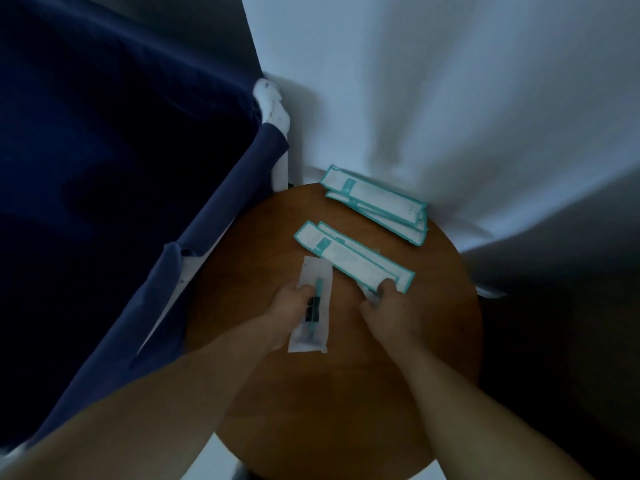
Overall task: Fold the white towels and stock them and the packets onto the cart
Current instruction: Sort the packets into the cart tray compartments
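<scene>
Packets [375, 206] unstocked on the round table [311, 403]: left hand [286, 308] grips a syringe packet [319, 271], right hand [391, 311] pinches the teal-edged stack [349, 258].

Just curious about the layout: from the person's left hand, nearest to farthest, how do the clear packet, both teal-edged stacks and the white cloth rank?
1. Clear packet, held in the left hand.
2. Near teal-edged stack, just to its right.
3. Far teal-edged stack, at the table's far edge.
4. White cloth, high up on the left.
</scene>
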